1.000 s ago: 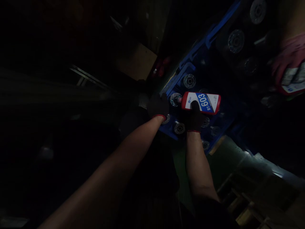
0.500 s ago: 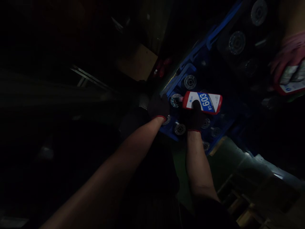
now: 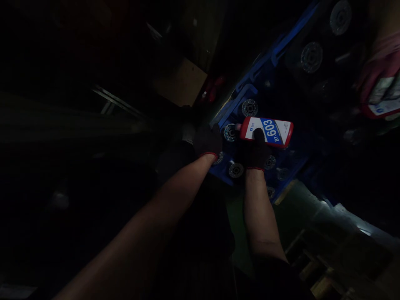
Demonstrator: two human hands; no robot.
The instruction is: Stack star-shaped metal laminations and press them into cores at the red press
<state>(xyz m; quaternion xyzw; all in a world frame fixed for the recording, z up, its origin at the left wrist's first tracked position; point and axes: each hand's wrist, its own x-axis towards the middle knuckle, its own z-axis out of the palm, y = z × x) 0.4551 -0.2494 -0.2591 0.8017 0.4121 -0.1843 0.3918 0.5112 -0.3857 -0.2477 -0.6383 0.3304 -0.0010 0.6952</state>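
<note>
My right hand, in a dark glove with a red cuff, is wrapped round a red bottle with a white and blue label. The bottle lies sideways, its nozzle at a round metal part in a blue crate. My left hand, also gloved, is at the crate's left edge, above another round part. Its fingers are too dark to make out. More round parts stand around the bottle.
At the right edge a person's hand in a pink glove holds another red bottle. Larger discs stand in the dark at the upper right. A cardboard piece is at the upper middle, wooden pallets at the lower right.
The bottle in my right hand has shifted very slightly up and to the right. The other person's gloved hand and bottle have moved a little. My left hand has hardly moved.
</note>
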